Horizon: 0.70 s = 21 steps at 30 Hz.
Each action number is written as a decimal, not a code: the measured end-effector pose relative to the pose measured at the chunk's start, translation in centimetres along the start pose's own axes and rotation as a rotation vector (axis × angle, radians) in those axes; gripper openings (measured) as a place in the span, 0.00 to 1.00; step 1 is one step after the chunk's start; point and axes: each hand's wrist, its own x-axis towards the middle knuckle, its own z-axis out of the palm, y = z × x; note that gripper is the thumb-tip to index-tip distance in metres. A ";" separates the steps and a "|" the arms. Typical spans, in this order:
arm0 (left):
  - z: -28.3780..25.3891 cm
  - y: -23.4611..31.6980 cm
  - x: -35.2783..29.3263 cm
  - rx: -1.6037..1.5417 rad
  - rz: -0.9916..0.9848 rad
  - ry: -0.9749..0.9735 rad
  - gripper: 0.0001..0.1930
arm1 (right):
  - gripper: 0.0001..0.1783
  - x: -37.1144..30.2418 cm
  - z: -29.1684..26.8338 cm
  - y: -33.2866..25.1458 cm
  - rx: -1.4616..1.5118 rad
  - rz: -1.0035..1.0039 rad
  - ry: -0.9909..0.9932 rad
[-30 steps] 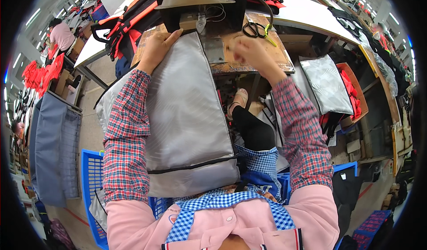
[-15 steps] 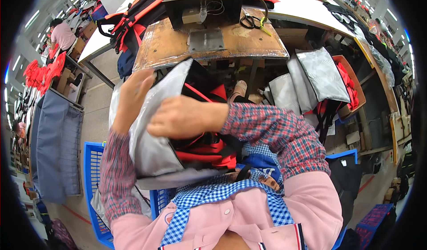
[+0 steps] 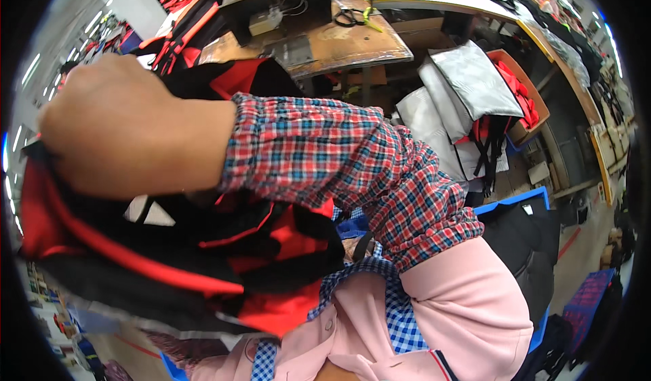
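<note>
My right hand is raised at the left, closed on the edge of a red and black fabric bag. The bag is spread wide across my lap and chest, its red and black side turned up. A thin strip of silver-grey shows along its lower edge. Behind the bag my left hand is hidden; only a bit of the left checked sleeve comes out below it. My right forearm, in a red and blue checked sleeve, crosses over the bag.
A worn wooden worktable with a dark machine housing stands ahead. Black loop handles with a yellow-green piece lie on it. Silver bags are stacked at the right beside an orange bin. A blue crate holds black pieces near my right elbow.
The bag has been turned from its silver side to its red and black side and swung left. My right hand has gone left and up with it; my left hand has become hidden.
</note>
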 end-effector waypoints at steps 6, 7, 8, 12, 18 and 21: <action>5.8 0.9 7.3 -0.262 -0.294 -0.502 0.16 | 0.12 -6.5 -3.7 0.8 0.298 0.245 0.089; 8.3 1.2 6.6 -0.266 -0.330 -0.643 0.15 | 0.15 -9.0 -3.7 1.3 0.430 0.327 0.108; 10.7 1.5 5.6 -0.252 -0.334 -0.767 0.14 | 0.19 -11.3 -3.4 2.2 0.425 0.444 0.057; 20.5 0.9 -3.2 -0.008 -0.060 -0.962 0.20 | 0.33 -19.7 -1.5 6.5 0.237 0.845 -0.064; 27.8 0.1 -9.2 -0.123 -0.061 -1.083 0.21 | 0.27 -24.9 -3.7 15.3 0.483 0.945 -0.151; 30.6 -0.3 -8.4 -0.072 -0.032 -1.127 0.27 | 0.20 -23.6 -5.8 19.1 0.766 1.168 0.034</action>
